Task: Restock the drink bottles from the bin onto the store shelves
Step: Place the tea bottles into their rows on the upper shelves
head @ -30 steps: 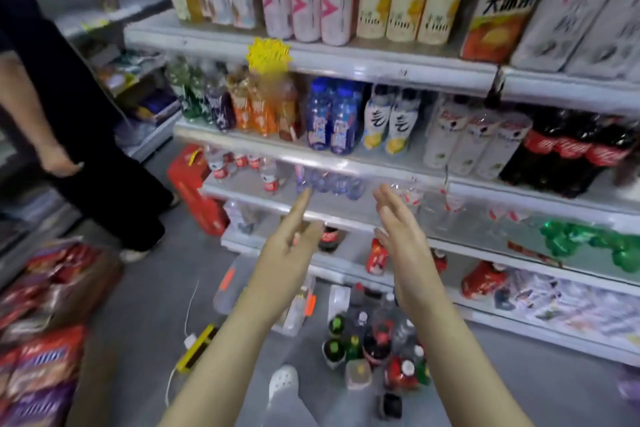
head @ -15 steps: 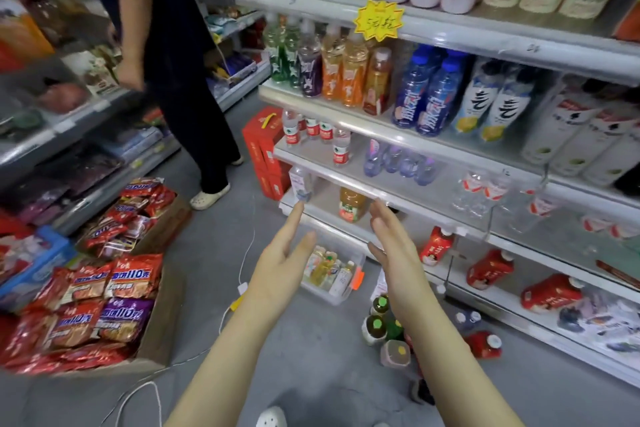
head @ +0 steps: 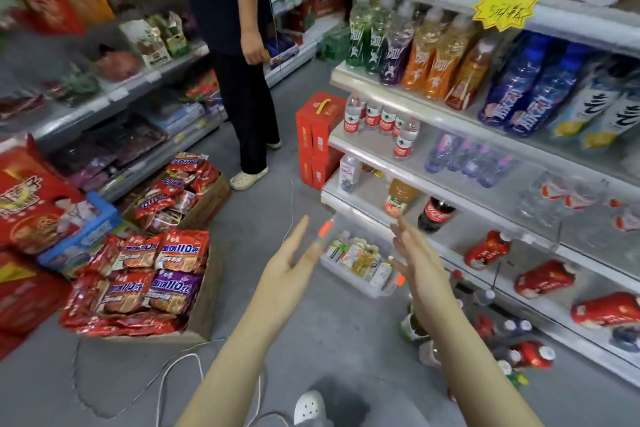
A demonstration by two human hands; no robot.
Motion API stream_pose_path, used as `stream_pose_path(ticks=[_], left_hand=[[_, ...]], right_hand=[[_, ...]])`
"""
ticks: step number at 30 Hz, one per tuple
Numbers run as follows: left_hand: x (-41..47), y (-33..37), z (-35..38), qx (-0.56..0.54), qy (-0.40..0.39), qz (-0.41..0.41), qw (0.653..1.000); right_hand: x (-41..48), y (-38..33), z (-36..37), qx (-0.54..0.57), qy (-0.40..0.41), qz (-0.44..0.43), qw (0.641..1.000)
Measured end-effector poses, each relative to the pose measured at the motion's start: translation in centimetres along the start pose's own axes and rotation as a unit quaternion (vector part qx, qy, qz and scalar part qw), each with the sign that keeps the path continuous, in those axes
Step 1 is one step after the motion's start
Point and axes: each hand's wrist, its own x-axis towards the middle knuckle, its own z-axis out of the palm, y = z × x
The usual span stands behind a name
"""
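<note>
- My left hand [head: 287, 267] and right hand [head: 415, 267]: each grip wide, empty.
- Clear plastic bin [head: 356, 286] of drink bottles at 12 o'clock, below white metal shelf edge [head: 349, 206].
- I see open grey floor [head: 249, 218] at 10 o'clock.

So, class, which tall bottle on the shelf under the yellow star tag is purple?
The purple bottle, third from the left, between a green bottle and an orange bottle.
</note>
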Motion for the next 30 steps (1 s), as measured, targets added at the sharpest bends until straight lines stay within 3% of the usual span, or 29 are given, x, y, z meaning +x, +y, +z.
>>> stream_pose_path(ticks=[7,13,18,23,27,30], left_hand=[[3.5,-1.6,-0.7,0.047,-0.057,0.003,0.997],[9.0,-3.5,1.3,0.065,-0.083,-0.057,0.993],[15.7,-6.3,3.3,-0.005,-0.066,-0.189,0.980],[25.3,-10.7,5.2,-0.112,-0.062,-0.360,0.924],[34.2,-18.0,7.4,-0.113,-0.034,-0.413,0.903],[40.6,-26.1,10.0,-0.095,-0.072,-0.417,0.901]], right_hand=[[2.4,1.2,0.3,0.029,0.042,0.020,0.999],[7.7,2.7,-0.3,0.051,0.065,0.062,0.995],[14.8,5.3,-1.5,0.093,0.111,0.114,0.983],[23.1,10.1,-3.6,0.117,0.169,0.190,0.960],[30.2,16.2,-4.2,0.090,0.162,0.269,0.945],[36.4,23.6,-4.1,0.076,0.159,0.324,0.930]])
